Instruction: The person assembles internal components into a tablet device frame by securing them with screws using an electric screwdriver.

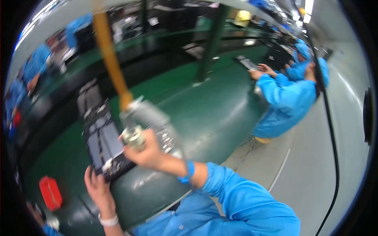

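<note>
The right hand [147, 152] grips a blurred suspended tool [134, 137] by the opened black device [103, 138] on the green desk [193, 114]; the left hand [101, 194], fingers loosely open, meets its near corner. Tool positioning seems in hand; the next move calls for steady aim.

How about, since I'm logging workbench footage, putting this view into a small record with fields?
Left hand: fingers spread, at the near end of an opened dark device; contact unclear
Right hand: gripping a blurred, pale tool above the bench
Overhead: orange-yellow hose, running down toward the tool
Surface: green bench
Left side: red item on the bench
Right side: person in blue, holding a dark, flat object
</note>
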Demonstrator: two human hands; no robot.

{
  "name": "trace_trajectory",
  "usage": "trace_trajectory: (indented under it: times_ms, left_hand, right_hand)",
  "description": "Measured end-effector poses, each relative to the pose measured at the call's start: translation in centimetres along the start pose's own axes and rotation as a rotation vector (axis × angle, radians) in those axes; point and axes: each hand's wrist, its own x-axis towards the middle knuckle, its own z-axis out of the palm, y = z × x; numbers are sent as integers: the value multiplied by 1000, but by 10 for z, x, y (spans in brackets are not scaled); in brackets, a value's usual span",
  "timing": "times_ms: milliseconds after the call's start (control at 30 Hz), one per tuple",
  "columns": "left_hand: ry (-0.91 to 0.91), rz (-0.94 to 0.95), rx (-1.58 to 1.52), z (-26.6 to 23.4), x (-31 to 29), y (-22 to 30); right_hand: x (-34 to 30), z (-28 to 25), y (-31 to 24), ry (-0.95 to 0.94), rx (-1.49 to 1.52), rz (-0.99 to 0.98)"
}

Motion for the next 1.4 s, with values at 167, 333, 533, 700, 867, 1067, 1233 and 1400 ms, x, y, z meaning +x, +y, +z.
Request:
trace_trajectory:
  times_ms: [167,333,533,700,867,1067,1233,1400]
  left_hand:
    - [-102,-118,-65,-74,43,16]
    - [-5,-56,-134,-75,78,87]
    - [-17,-62,-134,-321,284,72]
    - [545,-88,58,-299,326,75]
    - [263,435,878,-192,301,49]
    - [-425,367,1178,-60,252,-1]
    - [-274,613,1080,-92,286,-39]
    - [-101,69,278,-61,276,-17]
  right_hand:
    - [1,-4,-1,85,-117,-140]
    - [8,-11,-23,63,28,-121]
    - [13,-11,-29,17,70,-146]
    - [17,-23,-45,35,25,-147]
    - [8,-35,-30,-3,59,-159]
    - [11,-33,-31,-8,53,-219]
    - [10,-26,-29,-43,61,-170]
    - [9,-28,-23,25,25,-264]
